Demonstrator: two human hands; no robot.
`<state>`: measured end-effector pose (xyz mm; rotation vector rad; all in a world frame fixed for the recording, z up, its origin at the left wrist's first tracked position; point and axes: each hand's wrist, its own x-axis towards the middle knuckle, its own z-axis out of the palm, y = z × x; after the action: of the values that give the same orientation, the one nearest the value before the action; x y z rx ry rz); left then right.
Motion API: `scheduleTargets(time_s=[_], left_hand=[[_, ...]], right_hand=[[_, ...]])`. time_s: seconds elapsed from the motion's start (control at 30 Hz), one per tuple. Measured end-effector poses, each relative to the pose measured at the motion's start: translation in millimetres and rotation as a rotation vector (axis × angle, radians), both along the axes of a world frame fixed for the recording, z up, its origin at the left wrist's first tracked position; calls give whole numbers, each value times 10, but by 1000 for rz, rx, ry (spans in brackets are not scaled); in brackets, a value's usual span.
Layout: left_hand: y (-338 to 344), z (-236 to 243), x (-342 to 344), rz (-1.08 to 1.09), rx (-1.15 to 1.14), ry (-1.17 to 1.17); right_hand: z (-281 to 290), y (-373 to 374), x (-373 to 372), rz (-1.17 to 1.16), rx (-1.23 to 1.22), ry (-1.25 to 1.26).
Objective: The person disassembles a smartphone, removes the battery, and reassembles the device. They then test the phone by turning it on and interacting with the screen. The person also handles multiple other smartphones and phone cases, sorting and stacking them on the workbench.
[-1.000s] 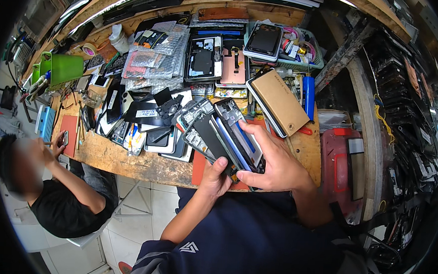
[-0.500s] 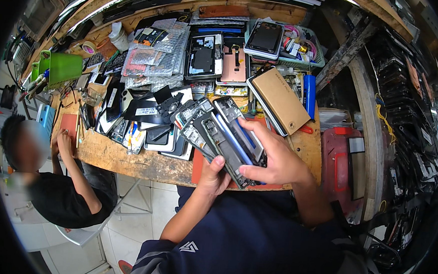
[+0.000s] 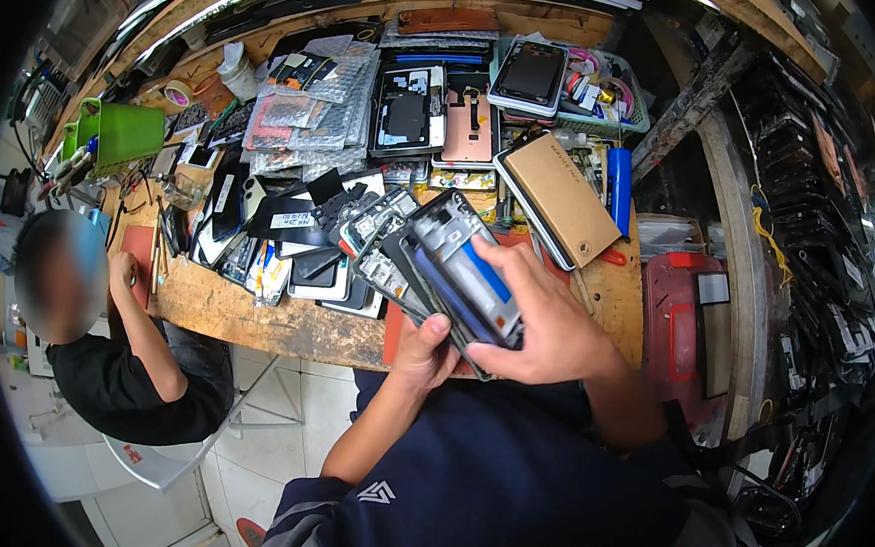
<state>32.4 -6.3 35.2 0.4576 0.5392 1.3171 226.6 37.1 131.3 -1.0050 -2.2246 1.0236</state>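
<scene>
A fanned stack of phone frames (image 3: 389, 273) rests in my left hand (image 3: 427, 351), whose thumb presses on its near edge. The frames are dark-rimmed and bare inside, with metal and circuit parts showing. My right hand (image 3: 555, 321) grips the top phone frame (image 3: 459, 247), which has a silvery inside and a blue strip. Its thumb lies at the near end and its fingers along the right side. This frame overlaps the rest of the stack. Some fingers of both hands are hidden under the frames. Beneath is a reddish mat (image 3: 394, 333), mostly covered.
Beyond my hands stand bubble-wrapped packs (image 3: 312, 115), stacked tablet parts (image 3: 409, 111) and a gold box (image 3: 567, 199). Loose phone parts (image 3: 310, 226) cover the bench (image 3: 244, 324) to the left. A person (image 3: 131, 375) sits at the left, and a red case (image 3: 669, 333) is at the right.
The top frame has turned to show more of its inside, and my right hand has shifted slightly with it. My left hand has barely moved. The seated person's head has moved.
</scene>
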Motion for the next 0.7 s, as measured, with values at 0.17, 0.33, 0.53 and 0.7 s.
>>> scheduleTargets(time_s=[0.17, 0.33, 0.53, 0.7], left_hand=[[-31, -9, -11, 20, -9, 36], [-7, -58, -47, -30, -44, -71], [37, 102, -82, -125, -12, -112], [62, 308, -93, -96, 8, -83]], right_hand=[[-12, -179, -186, -155, 170, -153], [-26, -35, -56, -52, -10, 96], [-283, 229, 144, 17, -676, 670], [-408, 236, 248, -9, -902, 981]])
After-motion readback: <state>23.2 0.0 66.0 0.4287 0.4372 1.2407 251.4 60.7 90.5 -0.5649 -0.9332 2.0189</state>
